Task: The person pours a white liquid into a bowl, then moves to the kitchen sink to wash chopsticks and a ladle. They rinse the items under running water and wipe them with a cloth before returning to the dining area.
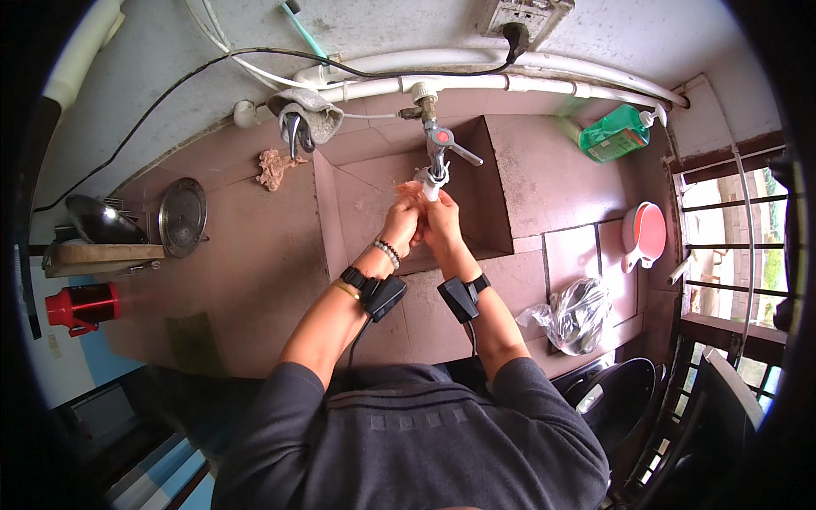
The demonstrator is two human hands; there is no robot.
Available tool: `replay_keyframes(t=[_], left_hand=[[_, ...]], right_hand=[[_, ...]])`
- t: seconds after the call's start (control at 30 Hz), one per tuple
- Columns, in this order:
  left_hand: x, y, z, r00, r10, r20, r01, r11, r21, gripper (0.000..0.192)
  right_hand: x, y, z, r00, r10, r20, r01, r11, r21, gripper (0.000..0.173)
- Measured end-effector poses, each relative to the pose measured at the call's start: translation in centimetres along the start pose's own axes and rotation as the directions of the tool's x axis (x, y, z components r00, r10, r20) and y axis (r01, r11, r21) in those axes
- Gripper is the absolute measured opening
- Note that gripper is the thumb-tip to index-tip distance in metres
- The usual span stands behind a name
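Observation:
My left hand [401,224] grips a loose orange-pink mesh cloth [410,189] just below the spout of the metal tap [437,153]. Against it is my right hand [442,220], its fingers also closed on the cloth. The fingertips are close to the white nozzle [431,189] on the spout; whether they touch it is hard to tell. Both hands are over the brown-tiled sink basin [363,197]. Part of the cloth is hidden between the hands. A lever with a red dot sticks out to the right of the tap.
A crumpled brown cloth [275,169] lies left of the basin, below a grey cloth [312,115] hung on the pipe. A round metal lid [183,217] and red thermos [83,308] stand left. Rightward are a green pump bottle [615,134], pink dipper [649,231] and plastic bag [579,315].

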State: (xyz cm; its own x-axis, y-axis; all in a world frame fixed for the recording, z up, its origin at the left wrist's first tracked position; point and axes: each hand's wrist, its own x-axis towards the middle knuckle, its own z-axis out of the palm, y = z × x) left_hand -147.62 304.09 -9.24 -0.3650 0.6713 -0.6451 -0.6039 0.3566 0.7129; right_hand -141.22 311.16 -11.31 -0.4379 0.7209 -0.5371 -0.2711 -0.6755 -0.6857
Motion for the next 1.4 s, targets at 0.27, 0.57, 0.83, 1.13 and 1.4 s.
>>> replay_keyframes(t=[0.27, 0.57, 0.83, 1.13, 1.4], left_hand=[[3.2, 1.0, 1.0, 0.994, -0.049, 0.095, 0.079, 0.935, -0.346, 0.010], [1.7, 0.8, 0.7, 0.943, -0.145, 0.300, 0.272, 0.855, -0.441, 0.007], [-1.9, 0.8, 0.0, 0.942, -0.171, 0.288, 0.295, 0.831, -0.473, 0.007], [-6.6, -1.3, -3.3, 0.983, -0.152, 0.100, 0.171, 0.961, -0.216, 0.011], [-9.5, -1.1, -5.3, 0.994, -0.068, 0.088, 0.078, 0.991, -0.110, 0.012]], right_hand=[[-3.4, -8.8, -0.5, 0.880, -0.469, 0.081, 0.449, 0.762, -0.466, 0.020], [-9.9, -12.9, 5.8, 0.799, -0.563, 0.213, 0.601, 0.725, -0.336, 0.023], [-8.6, -11.9, 1.7, 0.859, -0.379, 0.345, 0.349, 0.925, 0.150, 0.037], [-1.5, -0.9, -4.1, 0.990, 0.076, 0.120, -0.079, 0.997, 0.022, 0.019], [-1.3, 1.1, -0.9, 0.980, 0.048, -0.193, -0.090, 0.972, -0.215, 0.045]])
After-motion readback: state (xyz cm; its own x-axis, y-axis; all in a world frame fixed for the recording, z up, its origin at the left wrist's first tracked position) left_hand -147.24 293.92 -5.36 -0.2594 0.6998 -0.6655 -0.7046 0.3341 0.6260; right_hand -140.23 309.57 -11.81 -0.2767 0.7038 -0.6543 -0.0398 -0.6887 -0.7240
